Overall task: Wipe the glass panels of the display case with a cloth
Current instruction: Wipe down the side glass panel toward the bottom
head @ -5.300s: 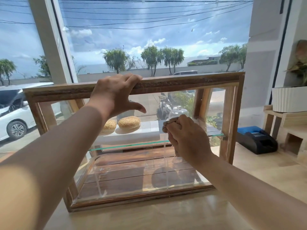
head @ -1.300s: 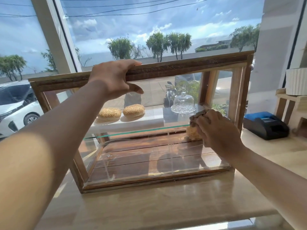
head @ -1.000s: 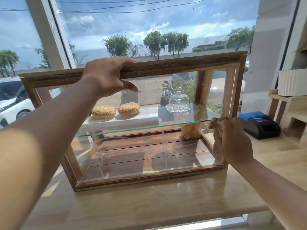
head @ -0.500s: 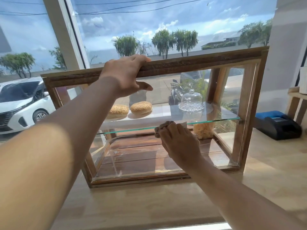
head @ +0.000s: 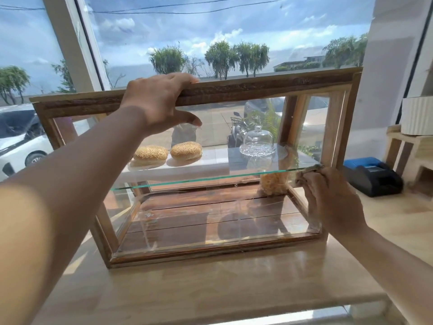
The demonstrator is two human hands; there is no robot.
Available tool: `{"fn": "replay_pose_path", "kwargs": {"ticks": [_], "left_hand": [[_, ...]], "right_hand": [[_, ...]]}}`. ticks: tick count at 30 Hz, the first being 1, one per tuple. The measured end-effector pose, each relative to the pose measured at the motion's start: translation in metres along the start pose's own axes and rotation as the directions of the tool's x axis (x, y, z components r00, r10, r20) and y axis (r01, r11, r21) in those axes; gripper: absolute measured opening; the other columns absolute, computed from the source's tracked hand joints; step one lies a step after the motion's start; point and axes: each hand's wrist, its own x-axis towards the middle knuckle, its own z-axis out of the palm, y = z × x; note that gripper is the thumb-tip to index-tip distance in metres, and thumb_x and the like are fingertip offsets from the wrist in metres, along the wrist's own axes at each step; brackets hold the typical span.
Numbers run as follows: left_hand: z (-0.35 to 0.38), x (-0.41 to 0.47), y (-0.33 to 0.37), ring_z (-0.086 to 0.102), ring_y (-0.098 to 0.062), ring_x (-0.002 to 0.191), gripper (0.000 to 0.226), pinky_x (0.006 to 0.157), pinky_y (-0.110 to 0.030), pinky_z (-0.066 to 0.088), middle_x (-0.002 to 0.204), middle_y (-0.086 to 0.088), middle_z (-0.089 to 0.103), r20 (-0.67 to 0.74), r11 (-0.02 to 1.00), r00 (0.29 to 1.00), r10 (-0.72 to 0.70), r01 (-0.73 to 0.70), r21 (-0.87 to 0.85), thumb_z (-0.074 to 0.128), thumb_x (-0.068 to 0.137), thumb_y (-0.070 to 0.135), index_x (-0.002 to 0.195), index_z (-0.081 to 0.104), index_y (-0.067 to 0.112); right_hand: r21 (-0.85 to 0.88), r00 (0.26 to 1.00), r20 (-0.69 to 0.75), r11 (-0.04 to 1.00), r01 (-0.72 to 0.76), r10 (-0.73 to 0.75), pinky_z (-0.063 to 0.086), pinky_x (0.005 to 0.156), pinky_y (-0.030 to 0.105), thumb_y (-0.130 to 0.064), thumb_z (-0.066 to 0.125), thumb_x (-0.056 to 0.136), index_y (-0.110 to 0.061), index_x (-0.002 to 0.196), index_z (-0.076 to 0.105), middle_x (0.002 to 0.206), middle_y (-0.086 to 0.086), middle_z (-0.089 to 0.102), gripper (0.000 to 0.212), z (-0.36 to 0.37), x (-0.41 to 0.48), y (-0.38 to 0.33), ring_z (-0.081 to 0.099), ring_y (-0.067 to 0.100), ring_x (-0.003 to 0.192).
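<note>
Display case [head: 210, 95] sits on the surface; the left hand [head: 159, 102] clamps its top rail to steady it, while the right hand [head: 332, 198] pinches the cloth [head: 310, 170] against the glass shelf's [head: 210, 178] right end.

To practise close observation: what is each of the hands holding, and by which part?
The left hand grips the display case by its wooden top rail. The right hand holds a bunched cloth at the glass shelf's right end.
</note>
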Motion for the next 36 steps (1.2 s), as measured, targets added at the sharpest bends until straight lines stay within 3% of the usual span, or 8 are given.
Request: {"fn": "replay_pose_path", "kwargs": {"ticks": [3, 5, 9, 14, 19, 23, 30, 36], "left_hand": [[0.0, 0.0, 0.001, 0.051, -0.022, 0.122, 0.082, 0.085, -0.037, 0.044, 0.139, 0.013, 0.051, -0.012, 1.0, 1.0, -0.004, 0.004, 0.003, 0.055, 0.07, 0.081, 0.141, 0.032, 0.046], [-0.001, -0.001, 0.001, 0.051, -0.022, 0.122, 0.081, 0.086, -0.037, 0.044, 0.139, 0.012, 0.051, -0.012, 1.0, 1.0, -0.01, 0.01, 0.002, 0.056, 0.071, 0.08, 0.14, 0.033, 0.045], [-0.001, -0.001, 0.002, 0.052, -0.021, 0.12, 0.079, 0.086, -0.037, 0.043, 0.137, 0.013, 0.053, -0.014, 1.0, 1.0, 0.0, -0.001, -0.006, 0.057, 0.072, 0.079, 0.14, 0.034, 0.045], [0.0, -0.001, 0.0, 0.053, -0.022, 0.119, 0.08, 0.085, -0.038, 0.045, 0.136, 0.013, 0.053, -0.016, 1.0, 1.0, 0.003, -0.003, -0.003, 0.056, 0.071, 0.08, 0.139, 0.034, 0.045], [-0.001, 0.0, 0.0, 0.053, -0.022, 0.118, 0.08, 0.084, -0.036, 0.044, 0.134, 0.014, 0.054, -0.015, 1.0, 1.0, 0.003, -0.003, -0.01, 0.055, 0.07, 0.081, 0.139, 0.035, 0.045], [-0.001, -0.001, 0.0, 0.053, -0.021, 0.117, 0.078, 0.083, -0.035, 0.043, 0.134, 0.014, 0.055, -0.016, 1.0, 1.0, 0.0, -0.001, -0.022, 0.057, 0.071, 0.079, 0.138, 0.036, 0.046], [-0.002, 0.0, 0.001, 0.054, -0.02, 0.115, 0.077, 0.077, -0.032, 0.038, 0.132, 0.014, 0.055, -0.004, 1.0, 1.0, 0.002, -0.002, -0.028, 0.059, 0.071, 0.078, 0.137, 0.037, 0.045], [-0.003, -0.001, 0.002, 0.054, -0.019, 0.114, 0.076, 0.079, -0.032, 0.04, 0.13, 0.014, 0.056, -0.001, 0.999, 1.0, -0.004, 0.004, -0.038, 0.06, 0.071, 0.077, 0.136, 0.037, 0.045]], "right_hand": [[0.132, 0.956, 0.004, 0.948, -0.291, 0.293, 0.057, 0.058, 0.047, -0.01, 0.073, 0.087, -0.004, 0.111, 0.055, 0.104, 0.017, 0.047, 0.03, 0.004, -0.014, -0.01, 0.058, 0.039, 0.086], [0.225, 0.923, 0.009, 0.899, -0.377, 0.385, 0.057, 0.062, 0.046, -0.011, 0.067, 0.09, -0.003, 0.115, 0.051, 0.108, 0.019, 0.046, 0.03, 0.009, -0.016, -0.025, 0.058, 0.04, 0.091], [0.283, 0.961, -0.098, 0.933, -0.224, 0.26, 0.05, 0.078, 0.039, -0.013, 0.068, 0.092, -0.007, 0.118, 0.054, 0.108, 0.019, 0.05, 0.031, 0.004, 0.015, -0.046, 0.053, 0.031, 0.1], [0.175, 0.954, -0.225, 0.971, -0.162, 0.2, 0.033, 0.069, 0.027, -0.01, 0.073, 0.088, -0.004, 0.112, 0.063, 0.096, 0.02, 0.054, 0.026, -0.007, 0.045, -0.058, 0.044, 0.023, 0.09], [0.154, 0.999, 0.007, 0.987, -0.051, 0.051, 0.048, 0.055, 0.035, -0.008, 0.075, 0.086, -0.005, 0.098, 0.065, 0.093, 0.01, 0.047, 0.015, 0.018, -0.033, -0.044, 0.055, 0.03, 0.078], [0.151, 0.99, 0.133, 0.988, 0.027, -0.048, 0.045, 0.048, 0.029, -0.006, 0.084, 0.075, -0.006, 0.092, 0.068, 0.089, 0.009, 0.051, 0.023, 0.011, -0.035, -0.033, 0.058, 0.028, 0.069], [0.199, 0.987, -0.161, 0.979, 0.037, -0.005, 0.054, 0.065, 0.037, -0.013, 0.07, 0.092, -0.007, 0.113, 0.058, 0.105, 0.019, 0.054, 0.025, -0.026, 0.088, -0.038, 0.059, 0.034, 0.09], [0.18, 0.993, -0.121, 0.984, 0.011, 0.011, 0.057, 0.064, 0.04, -0.016, 0.065, 0.094, -0.003, 0.102, 0.064, 0.1, 0.017, 0.053, 0.015, -0.01, 0.049, -0.05, 0.059, 0.033, 0.086]]}}
